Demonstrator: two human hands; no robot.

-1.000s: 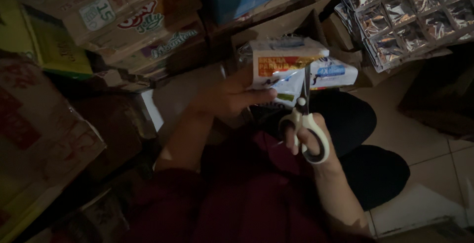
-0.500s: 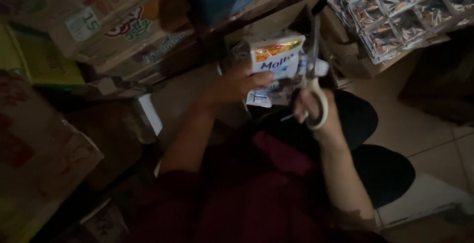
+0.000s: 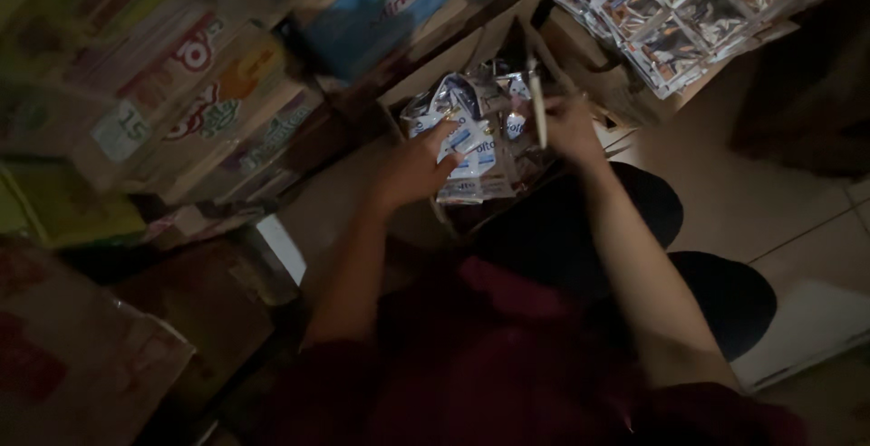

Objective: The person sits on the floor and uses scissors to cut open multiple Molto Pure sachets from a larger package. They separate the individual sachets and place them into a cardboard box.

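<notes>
Head view shows us our two hands working over an open cardboard box (image 3: 471, 56) in the upper middle of the frame. Our left hand (image 3: 419, 167) is curled around a bundle of white and blue sachets (image 3: 469, 142), fingers pressed against the front of the packets, which rest at the box's near edge just above our dark lap. Our right hand (image 3: 569, 124) sits just right of the sachets, closed around a pair of scissors (image 3: 536, 106) whose pale blades stand nearly upright and point toward the top of the frame; the handles are hidden inside the grip, so we cannot tell whether the blades are parted. The blades stand just beside the bundle's right edge; whether they touch it we cannot tell.

In the upper right, a sheet of shiny silver packets (image 3: 698, 11) lies tilted on a stack. Printed cartons (image 3: 181, 92) are piled along the upper left, with a blue carton (image 3: 399, 2) behind the open box. A pale tiled floor (image 3: 770, 201) shows at right, and our dark red sleeves (image 3: 507, 382) fill the bottom.
</notes>
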